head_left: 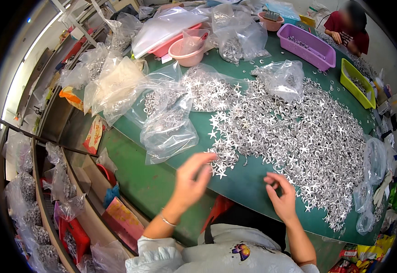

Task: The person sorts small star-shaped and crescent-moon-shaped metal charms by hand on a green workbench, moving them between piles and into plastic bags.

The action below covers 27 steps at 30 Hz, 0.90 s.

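Note:
A wide heap of small silver metal pieces (pixel 298 132), many of them star-shaped, spreads over the green table (pixel 241 184). My left hand (pixel 193 177) is over the near table edge by the heap's left end, its thumb and fingers apart, and I see nothing held. Its fingertips come close to a few star-shaped pieces (pixel 221 166); whether they touch cannot be told. My right hand (pixel 282 196) hovers near the heap's front side, with fingers loosely curled and thumb apart. Nothing shows in it either.
Clear plastic bags (pixel 169 132) of metal pieces lie left of the heap, another bag (pixel 287 82) on top. Farther back are a pink basket (pixel 187 53), a purple bin (pixel 305 48) and a green bin (pixel 358 84). A co-worker (pixel 348 29) sits far right. Shelves (pixel 82 200) stand left.

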Tool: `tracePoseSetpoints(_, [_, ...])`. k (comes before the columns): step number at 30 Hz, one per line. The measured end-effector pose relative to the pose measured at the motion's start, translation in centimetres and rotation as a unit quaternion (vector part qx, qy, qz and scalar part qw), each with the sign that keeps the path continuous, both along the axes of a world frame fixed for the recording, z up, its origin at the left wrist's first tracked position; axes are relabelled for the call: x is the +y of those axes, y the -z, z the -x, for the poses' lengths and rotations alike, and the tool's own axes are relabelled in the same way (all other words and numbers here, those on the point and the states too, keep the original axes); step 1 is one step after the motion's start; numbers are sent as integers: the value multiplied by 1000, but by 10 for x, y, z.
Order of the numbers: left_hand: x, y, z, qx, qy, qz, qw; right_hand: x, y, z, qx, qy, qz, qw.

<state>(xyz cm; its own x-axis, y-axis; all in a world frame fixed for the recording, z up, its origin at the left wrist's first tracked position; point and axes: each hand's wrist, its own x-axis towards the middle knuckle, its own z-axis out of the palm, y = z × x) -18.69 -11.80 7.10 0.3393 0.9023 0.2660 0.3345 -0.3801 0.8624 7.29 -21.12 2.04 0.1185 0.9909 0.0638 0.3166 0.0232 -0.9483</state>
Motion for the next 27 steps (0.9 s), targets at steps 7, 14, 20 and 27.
tracePoseSetpoints(7, [-9,80,-30,257,-91,-45,961,85,1,45,-286,-147,-143,936])
tracePoseSetpoints(14, [-25,93,-44,186,-54,-76,978,78,6,46,-401,-235,-96,880])
tracePoseSetpoints(20, [-55,94,-93,75,21,-55,995,43,9,1,-396,-189,-119,891])
tracePoseSetpoints(27, [-38,86,-115,-76,91,1,993,16,10,-39,-374,-59,-187,906])
